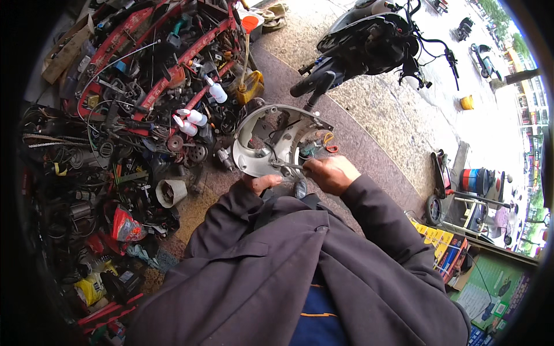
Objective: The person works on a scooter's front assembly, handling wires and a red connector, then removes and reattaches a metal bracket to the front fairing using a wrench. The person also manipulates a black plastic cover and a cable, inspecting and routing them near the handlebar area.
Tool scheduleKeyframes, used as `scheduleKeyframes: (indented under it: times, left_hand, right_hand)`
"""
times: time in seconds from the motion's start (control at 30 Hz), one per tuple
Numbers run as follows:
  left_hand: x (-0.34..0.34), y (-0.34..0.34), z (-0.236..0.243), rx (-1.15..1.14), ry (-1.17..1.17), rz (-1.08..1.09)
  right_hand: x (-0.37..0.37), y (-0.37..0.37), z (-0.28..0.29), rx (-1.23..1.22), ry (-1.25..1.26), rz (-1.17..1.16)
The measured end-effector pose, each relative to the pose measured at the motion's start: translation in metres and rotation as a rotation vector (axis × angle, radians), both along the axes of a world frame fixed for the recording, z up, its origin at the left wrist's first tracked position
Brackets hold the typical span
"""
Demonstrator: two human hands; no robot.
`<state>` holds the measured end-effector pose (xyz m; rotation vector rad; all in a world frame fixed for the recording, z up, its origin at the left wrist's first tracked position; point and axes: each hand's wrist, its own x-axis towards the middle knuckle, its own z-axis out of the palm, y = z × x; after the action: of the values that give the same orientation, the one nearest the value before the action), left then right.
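Observation:
A pale silver moulded panel [251,155] with openings and dark wiring lies in front of my body. My left hand [262,182] grips its lower edge, thumb along the rim. My right hand [331,173] is closed around a slim metal tool [293,165], whose far end reaches into the middle of the panel. Beside the panel's right side are a small teal item [310,149] and an orange looped handle [329,140].
Piled parts and tools [104,150] cover the left, with white bottles [216,91] and a yellow container [250,89]. A motorcycle [375,49] stands ahead on the paving [415,132]. Right are a wheeled frame [433,207], a coloured drum [476,183] and cardboard boxes [485,288].

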<state>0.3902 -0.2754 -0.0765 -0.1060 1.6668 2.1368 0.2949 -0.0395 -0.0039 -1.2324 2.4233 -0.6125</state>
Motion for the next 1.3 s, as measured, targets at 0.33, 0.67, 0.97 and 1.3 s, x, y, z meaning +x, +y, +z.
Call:
scheduleKeyframes:
  times: [0.33, 0.67, 0.97, 1.3]
  left_hand:
    - [-0.008, 0.007, 0.034, -0.082, 0.275, 0.108]
    - [-0.018, 0.018, 0.032, -0.345, 0.512, 0.203]
    - [-0.019, 0.035, 0.023, -0.402, 0.46, 0.265]
    - [-0.01, 0.05, 0.052, -0.451, 0.433, 0.225]
  right_hand:
    - [0.009, -0.001, 0.001, -0.083, 0.038, -0.156]
    - [0.016, -0.009, 0.027, -0.036, -0.042, -0.235]
    - [0.02, -0.008, 0.042, -0.062, -0.159, -0.191]
    - [-0.009, 0.047, 0.0, -0.09, 0.215, -0.185]
